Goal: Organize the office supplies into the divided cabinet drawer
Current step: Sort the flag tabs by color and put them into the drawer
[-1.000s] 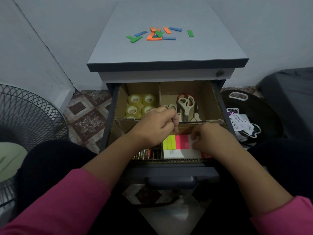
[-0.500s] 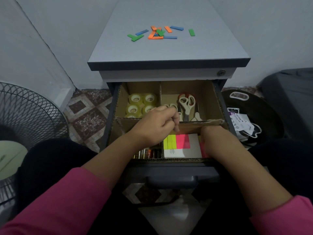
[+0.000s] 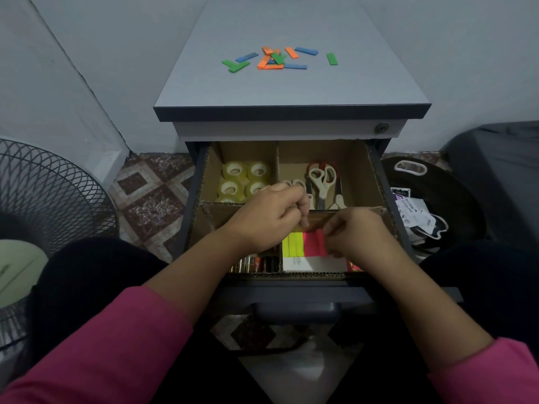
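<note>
Over the open cardboard-divided cabinet drawer (image 3: 361,176), the left hand (image 3: 271,217) has its fingers curled tight; what they hold I cannot tell. The right hand (image 3: 355,234) pinches the pink-and-yellow sticky-note pad (image 3: 303,243) in the near right compartment. Clear tape rolls (image 3: 245,179) and beige-handled scissors (image 3: 320,182) fill the far compartments.
</note>
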A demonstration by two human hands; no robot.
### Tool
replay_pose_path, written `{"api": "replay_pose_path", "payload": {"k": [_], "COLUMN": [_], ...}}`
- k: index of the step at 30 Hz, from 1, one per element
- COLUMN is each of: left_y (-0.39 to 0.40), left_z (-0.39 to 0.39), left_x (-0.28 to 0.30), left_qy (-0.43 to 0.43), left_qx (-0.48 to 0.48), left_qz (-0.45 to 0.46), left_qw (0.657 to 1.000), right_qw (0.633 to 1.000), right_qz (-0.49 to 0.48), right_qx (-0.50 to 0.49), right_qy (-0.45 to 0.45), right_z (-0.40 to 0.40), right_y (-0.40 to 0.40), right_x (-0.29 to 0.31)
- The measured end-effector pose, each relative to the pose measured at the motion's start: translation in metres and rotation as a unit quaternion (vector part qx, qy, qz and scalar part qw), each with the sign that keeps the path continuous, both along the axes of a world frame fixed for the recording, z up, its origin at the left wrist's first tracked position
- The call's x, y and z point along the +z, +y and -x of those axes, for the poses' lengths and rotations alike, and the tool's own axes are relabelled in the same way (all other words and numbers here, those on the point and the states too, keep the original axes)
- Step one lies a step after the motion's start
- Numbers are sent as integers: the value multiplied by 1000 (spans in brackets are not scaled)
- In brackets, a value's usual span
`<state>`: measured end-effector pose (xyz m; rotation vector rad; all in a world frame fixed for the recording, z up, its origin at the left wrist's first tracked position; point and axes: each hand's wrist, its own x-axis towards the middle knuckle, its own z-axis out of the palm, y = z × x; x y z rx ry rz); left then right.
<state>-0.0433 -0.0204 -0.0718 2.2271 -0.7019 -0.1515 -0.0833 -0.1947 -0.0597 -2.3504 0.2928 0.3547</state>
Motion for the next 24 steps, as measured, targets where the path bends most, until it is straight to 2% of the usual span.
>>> {"api": "replay_pose_path", "payload": {"k": [5, 13, 20, 24], "left_y": [0, 0, 1, 0], "left_z": [0, 0, 1, 1], "left_x": [0, 0, 0, 1], "left_qy": [3, 10, 14, 18], "left_qx": [-2, -6, -5, -9], "left_qz": [6, 14, 16, 19], "left_qw": [1000, 1000, 1000, 1000], "right_qw": [999, 998, 999, 993], "right_qz": [3, -63, -19, 44], "right_qx": [27, 15, 37, 94], "right_qy": [17, 12, -18, -56], "right_z": [-4, -8, -10, -6], "right_y": [13, 10, 9, 8], "right_x": [-5, -13, -19, -23]}}
